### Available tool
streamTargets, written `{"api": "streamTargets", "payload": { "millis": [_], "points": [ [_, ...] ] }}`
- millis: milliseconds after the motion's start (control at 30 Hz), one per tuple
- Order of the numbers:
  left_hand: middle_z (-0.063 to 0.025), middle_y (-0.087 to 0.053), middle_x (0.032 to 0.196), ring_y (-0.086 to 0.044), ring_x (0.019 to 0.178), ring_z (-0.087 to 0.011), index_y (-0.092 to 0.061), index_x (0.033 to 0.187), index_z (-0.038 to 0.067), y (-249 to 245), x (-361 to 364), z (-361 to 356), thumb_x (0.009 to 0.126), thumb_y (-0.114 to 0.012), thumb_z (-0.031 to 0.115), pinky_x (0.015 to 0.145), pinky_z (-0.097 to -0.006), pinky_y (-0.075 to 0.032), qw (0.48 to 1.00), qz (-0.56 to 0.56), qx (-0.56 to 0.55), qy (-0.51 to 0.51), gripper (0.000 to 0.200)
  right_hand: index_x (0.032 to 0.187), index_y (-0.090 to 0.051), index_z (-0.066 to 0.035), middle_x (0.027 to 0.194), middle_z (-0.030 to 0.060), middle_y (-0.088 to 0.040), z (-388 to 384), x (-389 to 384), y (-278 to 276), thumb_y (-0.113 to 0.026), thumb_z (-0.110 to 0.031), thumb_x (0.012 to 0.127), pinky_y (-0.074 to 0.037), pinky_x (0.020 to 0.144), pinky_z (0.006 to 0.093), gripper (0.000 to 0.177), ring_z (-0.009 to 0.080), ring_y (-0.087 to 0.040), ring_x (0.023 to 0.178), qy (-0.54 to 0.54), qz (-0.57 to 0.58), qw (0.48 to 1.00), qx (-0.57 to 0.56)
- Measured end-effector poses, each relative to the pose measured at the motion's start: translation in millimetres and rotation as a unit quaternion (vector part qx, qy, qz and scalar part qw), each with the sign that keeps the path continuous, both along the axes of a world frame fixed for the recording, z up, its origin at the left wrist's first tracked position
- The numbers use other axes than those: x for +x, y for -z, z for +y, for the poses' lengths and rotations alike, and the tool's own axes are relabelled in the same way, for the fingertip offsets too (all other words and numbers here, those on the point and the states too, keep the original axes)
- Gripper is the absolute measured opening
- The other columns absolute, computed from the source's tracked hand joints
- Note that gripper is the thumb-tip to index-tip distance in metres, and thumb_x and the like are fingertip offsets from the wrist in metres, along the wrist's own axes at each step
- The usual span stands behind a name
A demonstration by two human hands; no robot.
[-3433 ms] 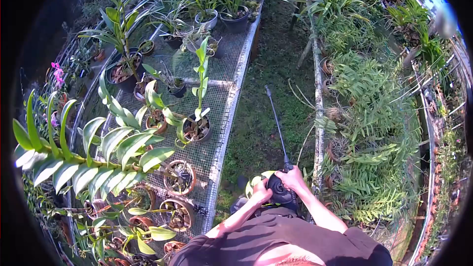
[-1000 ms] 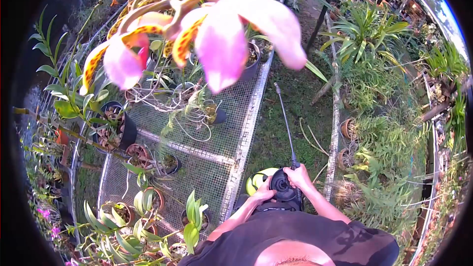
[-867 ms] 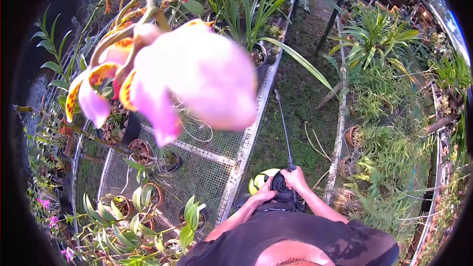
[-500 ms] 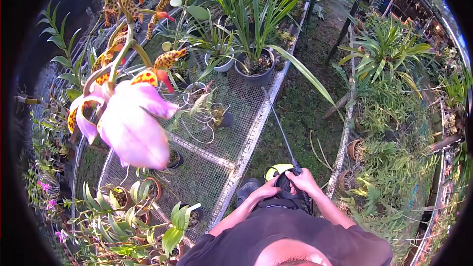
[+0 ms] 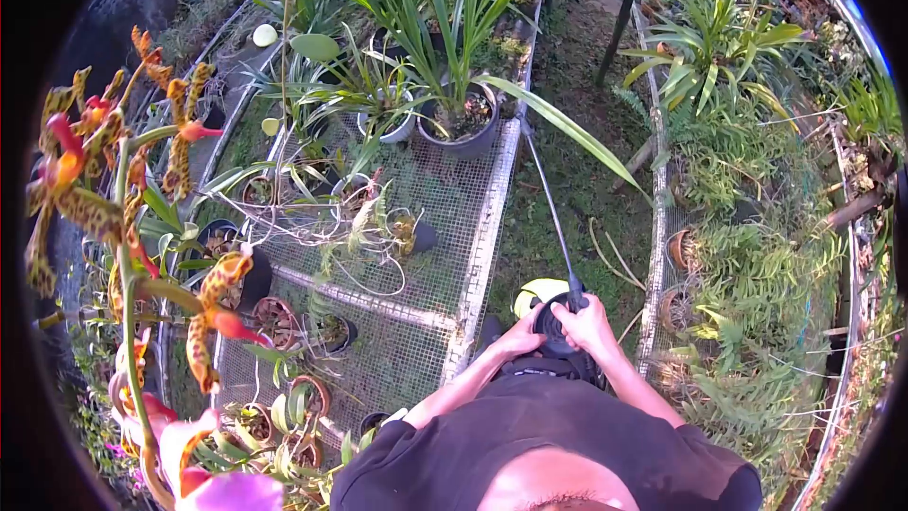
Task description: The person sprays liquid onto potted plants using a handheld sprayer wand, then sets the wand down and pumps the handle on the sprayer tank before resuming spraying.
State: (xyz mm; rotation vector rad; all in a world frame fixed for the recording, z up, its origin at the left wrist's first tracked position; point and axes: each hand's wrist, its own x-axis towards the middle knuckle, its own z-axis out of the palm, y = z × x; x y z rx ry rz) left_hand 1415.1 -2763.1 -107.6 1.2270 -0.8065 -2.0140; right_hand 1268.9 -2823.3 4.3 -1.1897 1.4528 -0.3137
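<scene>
My left hand (image 5: 520, 336) is closed on the left side of a black round lid (image 5: 554, 333) in front of my body. My right hand (image 5: 588, 324) grips the lid's right side, its thumb lying over the top. A long thin spray wand (image 5: 550, 203) runs up and away from my right hand, its black handle end (image 5: 575, 297) at my fingers. Its far tip is close to the potted plant on the mesh bench. Just beyond the lid shows part of a yellow-green container (image 5: 539, 292). My fingers' undersides are hidden.
A wire mesh bench (image 5: 445, 218) on the left bears several pots, including a dark pot (image 5: 462, 137) with long leaves. Spotted orange orchid flowers (image 5: 123, 189) hang close at the left. Grass (image 5: 544, 237) lies between the bench and the plant bed (image 5: 747, 255) at right.
The view has shifted, so the orchid flowers sit farther left and lower. My right thumb has come onto the lid's top, and the lid shows more fully.
</scene>
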Motion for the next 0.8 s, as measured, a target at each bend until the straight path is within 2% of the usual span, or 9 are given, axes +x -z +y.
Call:
{"api": "streamTargets", "payload": {
  "millis": [67,167,400,433,467,533,567,667,800],
  "points": [
    [-0.0143,-0.062,0.124,-0.067,0.088,-0.0169,-0.011,0.160,0.001,-21.8,7.9,-6.7,0.083,-0.056,-0.003,0.073,-0.0294,-0.059,0.998,-0.040,0.009,0.039,0.090,0.073,-0.058,-0.003,0.055,0.0031,-0.059,-3.4,2.7,5.3,-0.070,-0.023,0.091,-0.042,0.036,0.0292,0.029,0.0123,-0.056,0.040,-0.016,0.019,1.000,-0.004],
    [-0.0226,-0.052,0.142,-0.053,0.129,-0.0235,-0.010,0.160,-0.003,1.7,2.9,-9.1,0.082,-0.057,-0.001,0.108,-0.0339,-0.043,0.997,-0.037,-0.049,0.044,0.091,0.069,-0.058,-0.003,0.054,0.0041,-0.059,-14.7,-4.5,48.1,-0.068,-0.021,0.090,-0.044,0.037,0.0304,0.029,0.0140,-0.057,0.041,-0.059,0.064,0.995,-0.043],
    [-0.0171,-0.058,0.131,-0.059,0.118,-0.0219,-0.029,0.151,-0.002,39.4,-15.1,-38.5,0.083,-0.053,-0.004,0.104,-0.0339,-0.046,0.997,-0.066,0.013,-0.032,0.072,0.086,-0.067,0.002,0.061,0.0064,-0.065,-67.3,-22.2,76.9,-0.069,-0.032,0.093,-0.049,0.039,0.0306,0.034,0.0156,-0.063,0.045,-0.004,0.002,1.000,0.026],
    [-0.0145,-0.059,0.130,-0.060,0.114,-0.0207,-0.030,0.151,0.001,44.9,-18.0,-43.6,0.084,-0.052,-0.005,0.090,-0.0335,-0.056,0.996,-0.066,0.022,-0.060,0.070,0.086,-0.069,0.002,0.063,0.0066,-0.067,-76.9,-23.6,61.7,-0.068,-0.037,0.094,-0.051,0.044,0.0317,0.039,0.0161,-0.064,0.048,0.003,0.061,0.998,0.026],
    [-0.0147,-0.060,0.128,-0.064,0.104,-0.0210,-0.031,0.150,0.004,50.2,-19.2,-50.3,0.086,-0.052,-0.004,0.076,-0.0319,-0.057,0.994,-0.072,0.028,-0.079,0.069,0.083,-0.070,0.001,0.065,0.0075,-0.069,-85.7,-38.0,75.5,-0.066,-0.039,0.096,-0.053,0.051,0.0326,0.043,0.0164,-0.067,0.052,-0.046,0.109,0.985,-0.127],
    [-0.0151,-0.061,0.124,-0.070,0.085,-0.0215,-0.032,0.150,0.008,45.4,-18.2,-58.8,0.088,-0.053,-0.003,0.048,-0.0288,-0.059,0.988,-0.080,0.045,-0.121,0.066,0.087,-0.070,0.002,0.065,0.0070,-0.067,-109.1,-57.4,86.6,-0.067,-0.041,0.096,-0.056,0.054,0.0284,0.043,0.0138,-0.068,0.058,-0.009,0.029,0.991,-0.131],
    [-0.0158,-0.062,0.122,-0.070,0.078,-0.0217,-0.031,0.150,0.008,46.9,-19.5,-63.5,0.088,-0.052,-0.004,0.044,-0.0282,-0.057,0.987,-0.069,0.055,-0.138,0.067,0.087,-0.070,0.003,0.067,0.0072,-0.068,-122.6,-67.8,81.5,-0.067,-0.041,0.095,-0.056,0.054,0.0282,0.045,0.0138,-0.067,0.057,-0.013,0.046,0.987,-0.155],
    [-0.0119,-0.058,0.129,-0.068,0.079,-0.0176,-0.026,0.154,0.010,59.7,-26.6,-78.9,0.087,-0.053,-0.003,0.053,-0.0260,-0.060,0.990,-0.066,0.023,-0.125,0.073,0.088,-0.070,0.002,0.063,0.0066,-0.067,-171.4,-81.3,49.8,-0.070,-0.038,0.095,-0.054,0.051,0.0290,0.041,0.0150,-0.067,0.053,0.018,0.048,0.991,-0.123],
    [-0.0141,-0.057,0.129,-0.069,0.080,-0.0180,-0.023,0.156,0.009,25.5,-36.5,-109.1,0.088,-0.052,-0.002,0.054,-0.0265,-0.061,0.987,-0.077,0.055,-0.132,0.074,0.077,-0.062,-0.002,0.057,0.0039,-0.063,-238.6,-83.4,39.2,-0.074,-0.039,0.093,-0.052,0.051,0.0301,0.042,0.0135,-0.063,0.050,0.019,0.091,0.970,-0.224]
  ]
}}
